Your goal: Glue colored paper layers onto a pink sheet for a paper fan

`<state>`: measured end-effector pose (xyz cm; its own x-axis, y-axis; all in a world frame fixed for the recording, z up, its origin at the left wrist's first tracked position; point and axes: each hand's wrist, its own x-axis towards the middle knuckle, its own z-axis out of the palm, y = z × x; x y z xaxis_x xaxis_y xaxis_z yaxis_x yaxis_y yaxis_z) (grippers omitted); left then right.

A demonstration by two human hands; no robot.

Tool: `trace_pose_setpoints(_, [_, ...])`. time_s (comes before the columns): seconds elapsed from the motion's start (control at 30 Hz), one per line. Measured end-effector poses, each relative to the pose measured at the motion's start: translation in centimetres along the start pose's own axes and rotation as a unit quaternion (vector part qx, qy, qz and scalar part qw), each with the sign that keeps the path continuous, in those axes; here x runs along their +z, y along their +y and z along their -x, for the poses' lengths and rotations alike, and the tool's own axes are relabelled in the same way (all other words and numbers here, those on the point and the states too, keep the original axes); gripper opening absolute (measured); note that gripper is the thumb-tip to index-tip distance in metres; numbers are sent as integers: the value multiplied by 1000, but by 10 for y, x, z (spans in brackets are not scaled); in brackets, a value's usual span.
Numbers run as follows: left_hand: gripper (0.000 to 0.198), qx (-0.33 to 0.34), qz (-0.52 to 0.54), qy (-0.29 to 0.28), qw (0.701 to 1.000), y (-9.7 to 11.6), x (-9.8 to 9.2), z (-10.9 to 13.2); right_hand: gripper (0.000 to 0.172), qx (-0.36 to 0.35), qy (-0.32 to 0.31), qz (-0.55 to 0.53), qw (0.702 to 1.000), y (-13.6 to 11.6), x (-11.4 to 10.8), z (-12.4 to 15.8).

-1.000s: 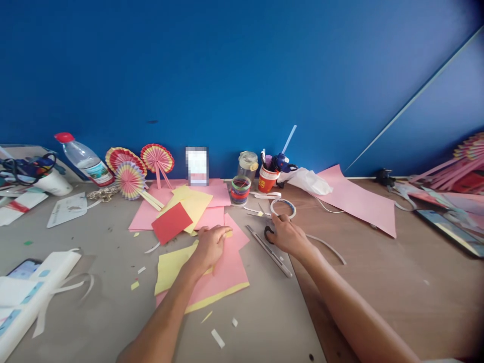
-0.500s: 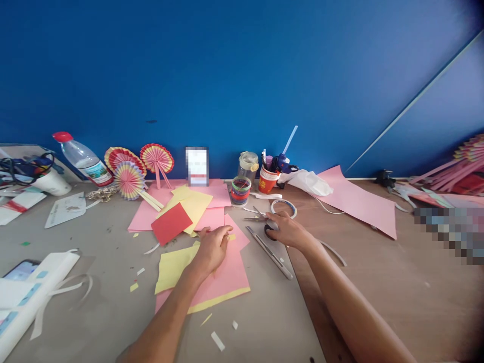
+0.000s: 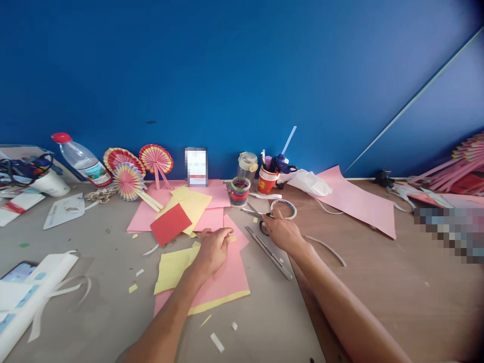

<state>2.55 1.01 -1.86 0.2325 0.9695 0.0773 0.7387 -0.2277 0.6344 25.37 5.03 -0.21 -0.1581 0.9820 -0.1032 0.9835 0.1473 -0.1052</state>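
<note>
My right hand (image 3: 283, 233) grips the dark handles of a pair of scissors (image 3: 252, 213), whose blades point left and lie slightly apart. My left hand (image 3: 214, 247) rests on pink paper (image 3: 230, 275) edged with a yellow strip. Its fingers are curled, and whatever they may hold is hidden. Beside that hand lies a yellow paper piece (image 3: 174, 267). A small yellow scrap (image 3: 232, 239) is by its fingertips. Between my hands lies a craft knife (image 3: 270, 254). Just past the scissors is a roll of tape (image 3: 291, 204).
A red card (image 3: 171, 225) lies over yellow and pink sheets. Folded paper fans (image 3: 157, 159), a bottle (image 3: 85, 160), a jar of coloured bands (image 3: 240, 191) and a red cup (image 3: 267, 181) of tools stand along the blue wall. Another pink sheet (image 3: 363, 204) lies at right.
My right hand has shifted slightly left with the scissors, turning them a little so the blades angle more toward the jar. My left hand stays nearly still.
</note>
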Motion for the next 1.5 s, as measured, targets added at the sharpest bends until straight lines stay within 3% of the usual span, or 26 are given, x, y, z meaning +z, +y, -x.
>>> trace_pose_setpoints(0.1, [32,2,0,2,1000,-1,2,0,38,19,38,-19,999,-4,-3,2])
trace_pose_setpoints(0.17, [32,3,0,3,1000,-1,2,-1,43,6,73,-109,991,-10,-5,6])
trace_pose_setpoints(0.23, [32,3,-1,5,1000,0,3,-1,42,-39,83,-245,965,-21,-4,11])
trace_pose_setpoints(0.37, [33,9,-1,1,1000,3,1,0,25,-99,29,-415,904,-50,4,22])
trace_pose_setpoints(0.5, [34,20,3,2,1000,8,-2,2,17,-52,-11,-503,863,-68,17,25])
trace_pose_setpoints(0.8, [32,20,14,-45,999,5,-19,1,17,-14,-112,-608,786,-52,26,18])
trace_pose_setpoints(1.13, [34,18,-4,-55,998,-3,-25,-1,21,2,-116,-638,761,-49,24,18])
trace_pose_setpoints(1.5, [33,-24,23,-68,997,-9,-34,-2,23,0,-122,-630,767,-48,27,19])
